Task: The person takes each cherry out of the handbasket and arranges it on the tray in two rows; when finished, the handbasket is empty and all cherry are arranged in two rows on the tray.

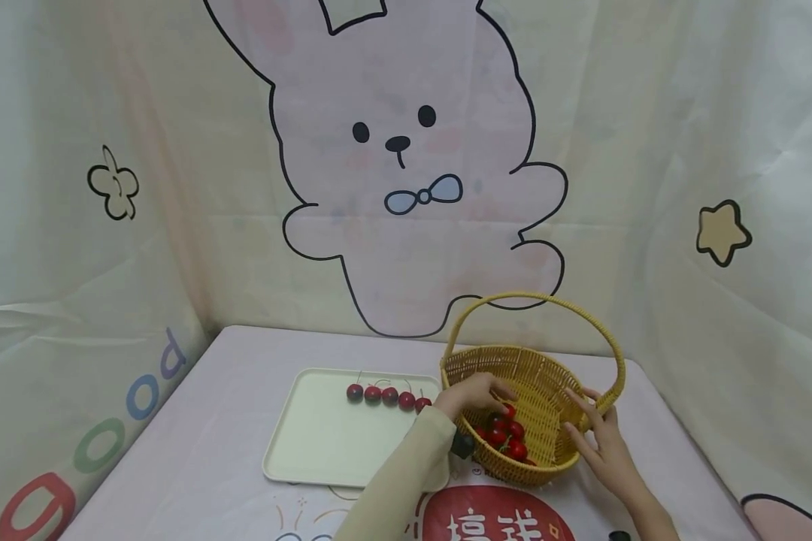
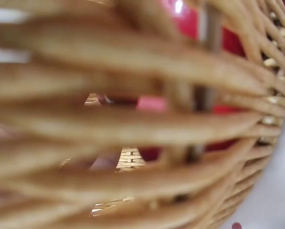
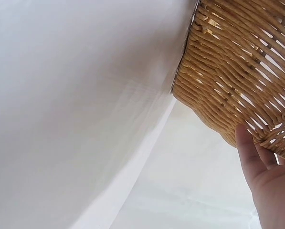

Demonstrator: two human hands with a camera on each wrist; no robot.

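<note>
A yellow wicker basket (image 1: 514, 361) with a tall arched handle stands on the right part of the table. Several red cherries (image 1: 497, 436) lie in its near left side. My left hand (image 1: 477, 394) reaches over the left rim, its bent fingertips at the topmost cherry (image 1: 509, 411); whether they pinch it is hidden. In the left wrist view, blurred wicker (image 2: 132, 129) fills the frame, with red showing through the gaps. My right hand (image 1: 604, 443) grips the basket's right rim near the handle's base; its fingers (image 3: 249, 152) touch the weave in the right wrist view.
Left of the basket lies a cream rectangular tray (image 1: 311, 443), its right edge close to the basket. A row of several dark red cherries (image 1: 389, 396) with stems lines its far right side. Printed cloth walls (image 1: 406, 263) enclose the table at the back and sides.
</note>
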